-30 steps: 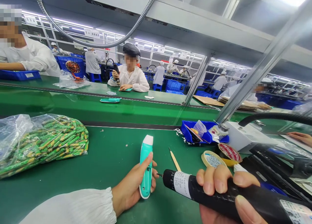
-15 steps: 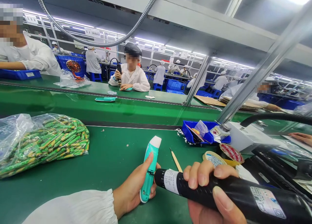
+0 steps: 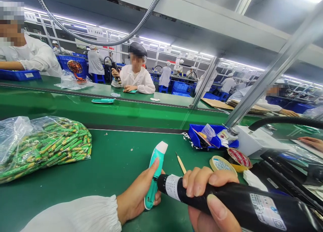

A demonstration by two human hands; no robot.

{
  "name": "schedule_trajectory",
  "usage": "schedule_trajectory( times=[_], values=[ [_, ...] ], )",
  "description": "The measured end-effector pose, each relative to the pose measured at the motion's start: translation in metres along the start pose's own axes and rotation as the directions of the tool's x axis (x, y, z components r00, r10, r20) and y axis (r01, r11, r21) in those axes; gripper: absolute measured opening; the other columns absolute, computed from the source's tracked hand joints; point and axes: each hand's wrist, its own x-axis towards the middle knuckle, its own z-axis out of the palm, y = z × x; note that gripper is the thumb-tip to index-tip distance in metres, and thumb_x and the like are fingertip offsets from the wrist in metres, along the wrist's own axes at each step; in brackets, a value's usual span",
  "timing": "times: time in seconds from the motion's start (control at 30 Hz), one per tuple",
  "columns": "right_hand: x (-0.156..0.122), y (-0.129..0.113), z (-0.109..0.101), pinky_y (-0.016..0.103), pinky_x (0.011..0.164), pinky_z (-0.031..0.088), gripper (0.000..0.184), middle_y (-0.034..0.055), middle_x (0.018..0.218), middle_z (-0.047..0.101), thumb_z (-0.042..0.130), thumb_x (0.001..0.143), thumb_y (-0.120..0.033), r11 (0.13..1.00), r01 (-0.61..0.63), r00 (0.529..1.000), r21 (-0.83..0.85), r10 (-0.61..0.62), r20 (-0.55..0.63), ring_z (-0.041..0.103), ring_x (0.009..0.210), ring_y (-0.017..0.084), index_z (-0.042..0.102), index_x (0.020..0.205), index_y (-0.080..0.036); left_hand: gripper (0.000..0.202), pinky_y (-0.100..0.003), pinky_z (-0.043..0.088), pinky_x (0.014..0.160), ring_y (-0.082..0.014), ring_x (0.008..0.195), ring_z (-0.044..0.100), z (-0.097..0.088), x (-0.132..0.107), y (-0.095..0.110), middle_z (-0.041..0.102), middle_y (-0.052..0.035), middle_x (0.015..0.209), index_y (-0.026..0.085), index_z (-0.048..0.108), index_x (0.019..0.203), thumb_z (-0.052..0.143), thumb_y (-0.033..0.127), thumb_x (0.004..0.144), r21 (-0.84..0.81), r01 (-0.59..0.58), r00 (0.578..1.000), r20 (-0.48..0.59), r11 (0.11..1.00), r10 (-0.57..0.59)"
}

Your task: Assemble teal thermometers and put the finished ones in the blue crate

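Note:
My left hand (image 3: 140, 193) is closed around a teal and white handheld device casing (image 3: 156, 161), thumb along its front, the white end up. A slot with dark parts shows in its lower half. Wrapped in the fingers of my right hand (image 3: 210, 195) is a black electric screwdriver (image 3: 234, 198) with white labels. Its nose meets the casing near the slot; the bit's tip is hidden there. Behind it, a thin wooden-handled pointed tool (image 3: 181, 163) lies on the green table.
A clear bag of green and yellow parts (image 3: 50, 148) lies at left. At right are a blue bin (image 3: 202, 141), tape rolls (image 3: 223, 164) and a white box (image 3: 257, 141). Beyond runs a green conveyor belt (image 3: 141, 116) carrying a teal casing (image 3: 103, 101); co-workers sit across it.
The screwdriver in my right hand has moved left, its nose now against the casing. My left hand stays about still. The teal casing on the belt has shifted left.

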Motion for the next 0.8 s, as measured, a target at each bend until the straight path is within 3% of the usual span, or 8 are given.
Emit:
schedule_trajectory(
  times=[0.13,0.3,0.4,0.5,0.57,0.7,0.73,0.8],
  values=[
    [0.000,0.004,0.003,0.028,0.053,0.041,0.017,-0.0060,0.060,0.051,0.058,0.073,-0.027,1.000,-0.013,1.000,0.011,0.012,0.025,0.048,0.051,0.011,0.045,0.084,-0.024,0.053,-0.017,0.025,0.036,-0.0051,0.036,0.031,-0.001,0.001,0.001,0.039,0.0071,0.042,0.018,0.049,0.069,0.049,0.071,0.067,-0.009,-0.004,1.000,-0.001,1.000,0.004],
    [0.001,0.000,0.005,0.027,0.052,0.041,0.017,-0.0058,0.060,0.052,0.058,0.072,-0.027,0.999,-0.002,1.000,0.035,0.003,-0.030,0.048,0.050,0.011,0.045,0.083,-0.024,0.051,-0.017,0.024,0.036,-0.0049,0.035,0.032,0.000,0.002,0.002,0.039,0.0073,0.041,0.018,0.051,0.070,0.051,0.068,0.069,-0.026,0.017,1.000,-0.016,0.999,-0.018],
    [0.005,-0.017,-0.009,0.028,0.049,0.043,0.019,-0.0053,0.059,0.051,0.061,0.070,-0.030,0.999,-0.054,0.998,0.007,0.054,-0.037,0.049,0.048,0.012,0.046,0.080,-0.024,0.044,-0.018,0.025,0.036,-0.0051,0.034,0.033,-0.001,0.001,0.002,0.042,0.0068,0.044,0.017,0.053,0.075,0.054,0.061,0.072,-0.039,0.012,0.999,-0.046,0.999,-0.013],
    [0.019,-0.038,-0.037,0.026,0.048,0.042,0.017,-0.0050,0.056,0.051,0.062,0.069,-0.030,0.995,0.022,0.987,-0.098,-0.037,-0.155,0.048,0.046,0.011,0.049,0.077,-0.023,0.032,-0.019,0.027,0.037,-0.0047,0.037,0.035,-0.003,0.001,0.001,0.047,0.0056,0.050,0.016,0.055,0.081,0.059,0.048,0.075,-0.073,0.004,0.999,-0.045,0.997,-0.007],
    [0.032,-0.046,-0.060,0.026,0.051,0.043,0.015,-0.0056,0.054,0.052,0.062,0.064,-0.025,0.970,0.130,0.939,-0.205,-0.187,-0.288,0.048,0.046,0.011,0.050,0.073,-0.021,0.029,-0.019,0.029,0.039,-0.0054,0.039,0.037,-0.005,0.002,0.000,0.048,0.0056,0.051,0.016,0.055,0.083,0.067,0.039,0.070,-0.046,-0.001,0.999,-0.051,0.999,-0.001],
    [0.060,-0.040,-0.103,0.030,0.059,0.047,0.018,-0.0075,0.052,0.056,0.061,0.057,-0.016,0.860,0.267,0.740,-0.436,-0.472,-0.478,0.051,0.047,0.012,0.050,0.070,-0.020,0.043,-0.020,0.032,0.040,-0.0079,0.039,0.039,-0.006,0.004,-0.003,0.046,0.0067,0.043,0.017,0.054,0.084,0.078,0.037,0.055,0.079,0.050,0.995,-0.088,0.996,-0.043],
    [0.065,-0.035,-0.112,0.031,0.060,0.047,0.019,-0.0078,0.052,0.056,0.062,0.057,-0.016,0.840,0.275,0.714,-0.467,-0.504,-0.486,0.052,0.047,0.012,0.050,0.071,-0.020,0.047,-0.021,0.032,0.040,-0.0083,0.039,0.040,-0.006,0.005,-0.003,0.047,0.0065,0.043,0.017,0.054,0.085,0.079,0.039,0.052,0.093,0.061,0.994,-0.097,0.994,-0.052],
    [0.071,-0.023,-0.126,0.031,0.059,0.047,0.020,-0.0079,0.053,0.056,0.065,0.058,-0.015,0.831,0.262,0.710,-0.491,-0.510,-0.486,0.053,0.048,0.012,0.051,0.071,-0.020,0.054,-0.021,0.034,0.041,-0.0089,0.041,0.042,-0.005,0.004,-0.002,0.049,0.0062,0.044,0.016,0.054,0.088,0.081,0.041,0.048,0.093,0.060,0.991,-0.126,0.994,-0.048]
  ],
)
